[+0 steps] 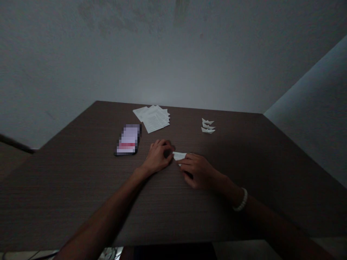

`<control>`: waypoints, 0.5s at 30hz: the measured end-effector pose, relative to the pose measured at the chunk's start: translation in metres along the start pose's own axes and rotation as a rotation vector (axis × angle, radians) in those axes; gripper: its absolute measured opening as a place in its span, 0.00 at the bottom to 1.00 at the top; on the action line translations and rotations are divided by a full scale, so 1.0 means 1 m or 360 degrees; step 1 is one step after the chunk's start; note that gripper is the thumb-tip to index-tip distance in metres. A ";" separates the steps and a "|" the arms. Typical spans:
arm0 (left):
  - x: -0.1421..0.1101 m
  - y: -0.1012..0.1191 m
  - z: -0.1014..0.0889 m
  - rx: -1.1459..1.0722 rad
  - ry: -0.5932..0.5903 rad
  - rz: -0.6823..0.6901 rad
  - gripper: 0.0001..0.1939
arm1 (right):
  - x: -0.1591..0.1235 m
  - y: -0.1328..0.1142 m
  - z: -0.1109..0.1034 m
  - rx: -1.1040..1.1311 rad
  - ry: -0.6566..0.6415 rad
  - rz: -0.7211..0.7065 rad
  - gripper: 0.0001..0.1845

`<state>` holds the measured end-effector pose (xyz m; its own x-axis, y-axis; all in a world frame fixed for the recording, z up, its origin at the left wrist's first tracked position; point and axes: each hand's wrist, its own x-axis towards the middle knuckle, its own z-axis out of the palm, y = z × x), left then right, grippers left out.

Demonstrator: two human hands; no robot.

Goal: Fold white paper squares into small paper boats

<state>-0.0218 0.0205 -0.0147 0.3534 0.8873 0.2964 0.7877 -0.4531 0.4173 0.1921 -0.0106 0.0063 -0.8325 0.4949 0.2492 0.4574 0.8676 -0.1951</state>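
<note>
A small folded piece of white paper (179, 156) lies low over the table between my hands. My left hand (158, 157) is at its left end, thumb and forefinger curled together in a pinch at the corner. My right hand (199, 169) covers the paper's right part, with fingers closed over it and pressing it. Part of the paper is hidden under those fingers. Beyond my right hand, three small folded paper boats (208, 126) stand in a close row.
Several loose printed paper sheets (154, 117) overlap in a pile towards the back of the brown table (151, 216). A phone (128, 140) with a blurred screen lies left of my left hand. A wall (173, 65) rises behind the table.
</note>
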 end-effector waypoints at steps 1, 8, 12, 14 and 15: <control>0.000 0.000 0.000 0.0002 -0.0009 -0.0006 0.09 | -0.002 -0.001 -0.001 0.0006 0.0000 0.0000 0.05; 0.000 -0.001 0.001 -0.0013 0.0019 -0.0008 0.08 | -0.017 -0.009 -0.004 0.0015 0.0032 0.0032 0.08; 0.000 0.000 0.000 -0.0002 0.0005 0.0002 0.08 | -0.023 -0.011 -0.003 0.0055 0.0042 0.0082 0.10; -0.001 0.001 -0.001 -0.0007 0.0009 0.0035 0.09 | -0.024 -0.010 -0.002 0.0088 0.0072 0.0105 0.11; -0.001 0.003 -0.002 -0.0021 0.0018 0.0067 0.09 | -0.025 -0.010 -0.001 0.0100 0.0085 0.0119 0.12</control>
<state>-0.0210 0.0180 -0.0123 0.3803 0.8664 0.3236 0.7655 -0.4912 0.4155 0.2081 -0.0316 0.0034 -0.7782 0.5615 0.2813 0.4957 0.8242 -0.2740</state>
